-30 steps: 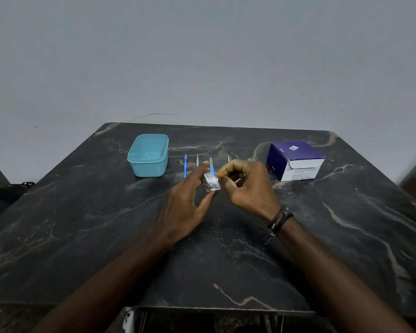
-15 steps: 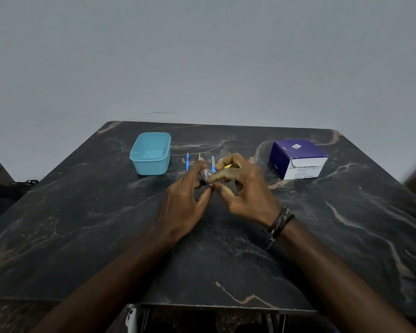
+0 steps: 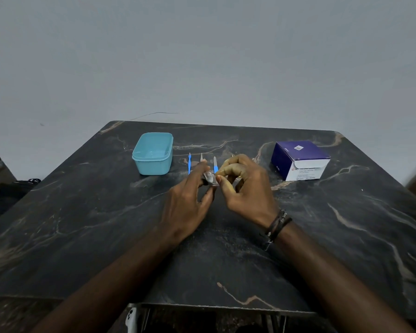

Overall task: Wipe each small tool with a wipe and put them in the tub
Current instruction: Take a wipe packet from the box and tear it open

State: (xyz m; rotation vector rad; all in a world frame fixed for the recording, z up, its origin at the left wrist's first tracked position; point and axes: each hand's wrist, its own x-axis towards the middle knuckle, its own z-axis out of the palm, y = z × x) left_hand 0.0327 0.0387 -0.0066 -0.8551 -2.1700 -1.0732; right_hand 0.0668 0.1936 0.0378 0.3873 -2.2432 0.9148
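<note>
My left hand (image 3: 189, 200) and my right hand (image 3: 246, 191) meet over the middle of the dark marble table (image 3: 82, 236), both pinching a small silvery wipe packet (image 3: 209, 179). Just behind my fingers several small tools lie in a row: a thin blue-handled pick (image 3: 189, 163), a metal tool (image 3: 201, 157) and a blue-handled blade tool (image 3: 215, 164); a further tool is mostly hidden by my right hand. The turquoise tub (image 3: 153, 153) stands open to the left of the row with nothing visible inside.
A purple and white cardboard box (image 3: 299, 159) sits at the back right of the table. A grey wall rises behind the table's far edge. A dark object (image 3: 10, 188) lies beyond the left edge.
The packet, flat and upright between my fingertips a second ago, now looks crumpled and lower between both hands. My hands have closed in on each other. The tools and tub have not moved.
</note>
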